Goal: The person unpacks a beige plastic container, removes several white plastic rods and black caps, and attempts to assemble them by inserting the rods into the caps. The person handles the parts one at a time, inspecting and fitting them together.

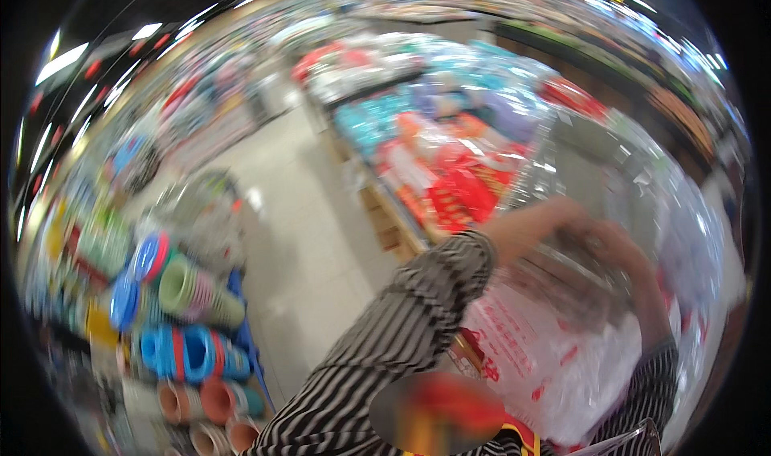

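My left hand (550, 219) reaches in from a striped sleeve and bends over a grey-brown package in clear plastic (574, 283). Close beside it, my right hand (622, 251) comes from the right with its fingers pointing left. Both hands grip the shiny wrapping, and their fingertips are blurred and partly overlap. Below them lies a white plastic bag with red print (526, 352). Just beyond the hands is another grey package in clear film (582, 155). Red packages (462, 187) lie to its left.
The display stand's edge (373, 195) runs along the left of the packages. A pale tiled aisle (293, 215) lies beyond it. Plastic baskets (197, 352) and stacked cups (197, 291) stand at lower left. Bluish-white bagged goods (695, 239) are at the right.
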### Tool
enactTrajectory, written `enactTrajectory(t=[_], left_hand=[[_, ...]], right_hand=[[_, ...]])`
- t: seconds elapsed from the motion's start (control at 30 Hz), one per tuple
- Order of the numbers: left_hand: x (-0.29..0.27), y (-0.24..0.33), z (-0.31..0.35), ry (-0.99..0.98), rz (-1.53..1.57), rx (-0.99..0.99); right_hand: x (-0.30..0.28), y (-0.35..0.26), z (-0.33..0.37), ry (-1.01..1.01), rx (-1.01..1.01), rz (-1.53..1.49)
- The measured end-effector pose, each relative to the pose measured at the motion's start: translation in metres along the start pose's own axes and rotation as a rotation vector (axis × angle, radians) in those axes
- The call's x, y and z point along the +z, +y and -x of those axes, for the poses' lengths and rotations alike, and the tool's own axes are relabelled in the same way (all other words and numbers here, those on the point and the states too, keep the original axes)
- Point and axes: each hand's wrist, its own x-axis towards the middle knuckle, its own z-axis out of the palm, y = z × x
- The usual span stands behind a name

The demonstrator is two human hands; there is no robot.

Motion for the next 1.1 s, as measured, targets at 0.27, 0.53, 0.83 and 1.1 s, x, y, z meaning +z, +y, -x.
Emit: enactTrajectory(t=[0.27,0.53,0.83,1.1], left_hand=[[0.008,-0.019,-0.031,-0.129,0.168,-0.111],[0.014,-0.020,-0.036,-0.122,-0.067,-0.036],[0.010,0.010,-0.038,-0.149,-0.285,0.183],[0.016,-0.011,-0.040,-0.094,0.014,-0.120]], right_hand=[[-0.006,-0.018,-0.006,0.004,0.201,-0.013],[0.001,-0.009,-0.012,0.017,0.166,0.028],[0.005,0.016,0.013,-0.032,0.273,-0.118],[-0.023,-0.023,0.010,-0.305,0.312,-0.351]])
